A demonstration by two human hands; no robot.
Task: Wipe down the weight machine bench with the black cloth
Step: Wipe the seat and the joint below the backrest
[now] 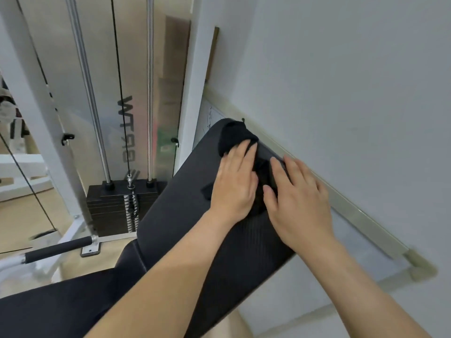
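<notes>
The black cloth (pixel 234 137) lies bunched on the upper part of the padded bench back (pixel 185 211), partly under your hands. Nearest you, the seat pad (pixel 61 311) fills the lower left. Both your bare forearms reach up the slanted pad. Your left hand (pixel 235 184) lies flat on the cloth, fingers (pixel 246 152) held close together and extended. Your right hand (pixel 296 201) presses beside it, fingers (pixel 280 174) slightly spread, the cloth showing dark between the two hands. Left of the bench, a foam-covered handle (pixel 58 248) juts out. Beyond stands the weight stack (pixel 117 203) on chrome guide rods (pixel 150 93). A pale wall (pixel 341 69) runs along the right.
</notes>
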